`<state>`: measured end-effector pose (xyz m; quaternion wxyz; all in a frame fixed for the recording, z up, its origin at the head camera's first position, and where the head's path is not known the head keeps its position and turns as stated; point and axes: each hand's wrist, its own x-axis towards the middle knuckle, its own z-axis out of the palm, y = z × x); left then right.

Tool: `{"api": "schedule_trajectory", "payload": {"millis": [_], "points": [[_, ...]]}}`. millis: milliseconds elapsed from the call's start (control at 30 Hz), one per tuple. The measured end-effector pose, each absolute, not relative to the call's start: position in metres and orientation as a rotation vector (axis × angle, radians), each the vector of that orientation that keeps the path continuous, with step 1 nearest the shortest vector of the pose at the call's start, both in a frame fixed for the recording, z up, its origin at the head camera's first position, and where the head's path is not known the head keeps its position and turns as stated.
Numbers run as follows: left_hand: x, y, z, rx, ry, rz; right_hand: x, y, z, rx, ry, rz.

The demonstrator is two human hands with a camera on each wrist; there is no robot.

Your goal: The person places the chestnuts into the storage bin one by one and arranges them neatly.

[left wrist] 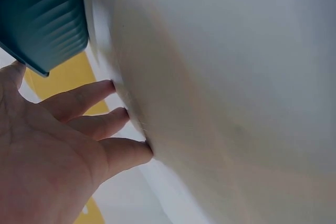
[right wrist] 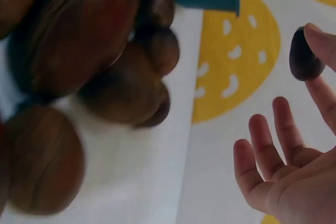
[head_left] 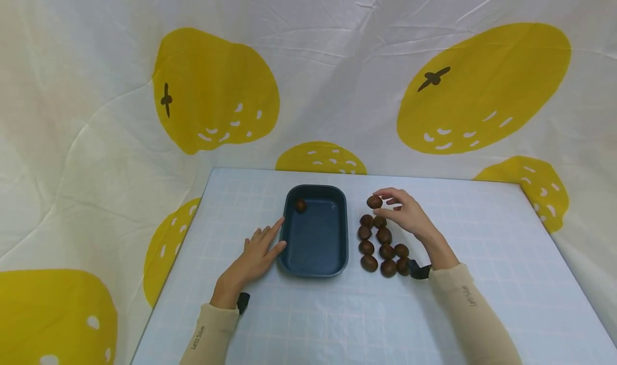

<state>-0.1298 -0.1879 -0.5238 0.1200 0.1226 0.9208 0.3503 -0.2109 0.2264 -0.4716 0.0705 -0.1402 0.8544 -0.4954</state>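
I see both sleeves (head_left: 474, 314) cut off at the bottom edge. The left hand (head_left: 255, 255), fingers spread and holding nothing, touches the left side of the blue tray (head_left: 313, 242). A black wrist mount (head_left: 418, 270) partly hides one of the loose brown balls (head_left: 387, 251), blurred in my right-wrist view. Farther, the right hand (head_left: 405, 211) pinches a dark ball (head_left: 374, 202). A lone ball (head_left: 300, 205) sits in the tray's far-left corner.
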Motion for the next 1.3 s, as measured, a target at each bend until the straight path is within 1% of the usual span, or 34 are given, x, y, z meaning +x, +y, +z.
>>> {"api": "schedule_trajectory", "payload": {"millis": [167,300,367,533,600,800,967,1133,1300], "points": [[-0.130,-0.188,-0.524,0.353,2.690,1.026,-0.213,0.205,-0.461,-0.501,2.567,-1.506],[-0.130,-0.188,-0.526,0.353,2.696,1.029,-0.214,0.186,-0.454,-0.516,2.553,-1.535],[-0.130,-0.189,-0.526,0.352,2.694,1.027,-0.211,0.173,-0.443,-0.523,2.533,-1.544],[-0.128,-0.190,-0.524,0.345,2.685,1.023,-0.216,0.145,-0.437,-0.555,2.518,-1.567],[-0.129,-0.190,-0.524,0.345,2.683,1.027,-0.222,0.136,-0.443,-0.560,2.538,-1.561],[-0.130,-0.189,-0.526,0.346,2.685,1.034,-0.227,0.107,-0.438,-0.519,2.516,-1.570],[-0.131,-0.189,-0.525,0.331,2.687,1.014,-0.233,0.083,-0.443,-0.498,2.532,-1.611],[-0.131,-0.189,-0.524,0.329,2.679,1.008,-0.236,0.060,-0.454,-0.476,2.533,-1.631],[-0.132,-0.190,-0.526,0.341,2.680,1.004,-0.238,0.042,-0.471,-0.409,2.580,-1.475]]}}
